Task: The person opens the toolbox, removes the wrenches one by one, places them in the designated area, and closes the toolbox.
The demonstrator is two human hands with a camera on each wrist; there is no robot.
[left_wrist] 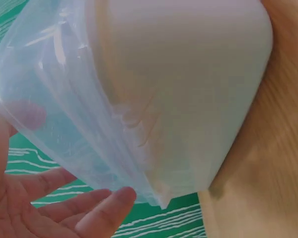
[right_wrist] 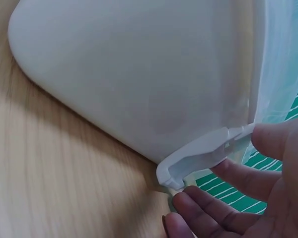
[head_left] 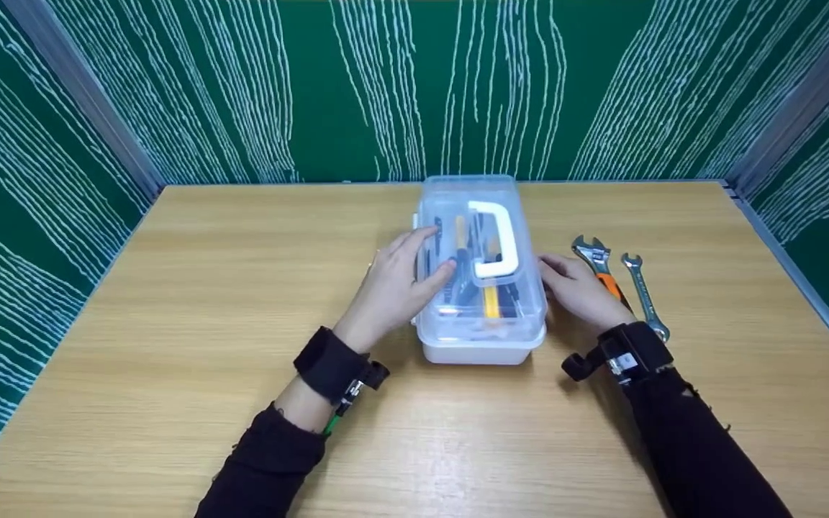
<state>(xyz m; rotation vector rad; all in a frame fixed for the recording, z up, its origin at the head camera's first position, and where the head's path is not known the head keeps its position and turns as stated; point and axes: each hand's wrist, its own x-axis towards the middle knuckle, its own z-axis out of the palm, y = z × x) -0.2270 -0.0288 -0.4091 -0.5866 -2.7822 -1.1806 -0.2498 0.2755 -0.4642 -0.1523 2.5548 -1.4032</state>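
A toolbox with a white base [head_left: 476, 355] and a clear lid [head_left: 468, 188] stands on the table, lid down. A white handle [head_left: 506, 237] lies flat on the lid. Through the lid several tools show, one a yellow strip [head_left: 491, 302]. My left hand [head_left: 400, 277] rests against the lid's left edge, thumb on top and fingers spread. On the box's right side my right hand [head_left: 583, 291] pinches a white latch [right_wrist: 198, 151], which stands swung out from the wall. In the right wrist view the thumb presses near the latch's upper end, fingers behind it.
Right of the box lie an adjustable wrench [head_left: 591, 250] with an orange and black grip and a combination wrench [head_left: 643, 291], close by my right wrist. The wooden table [head_left: 263, 266] meets green, white-streaked walls [head_left: 443, 86] at the back and sides.
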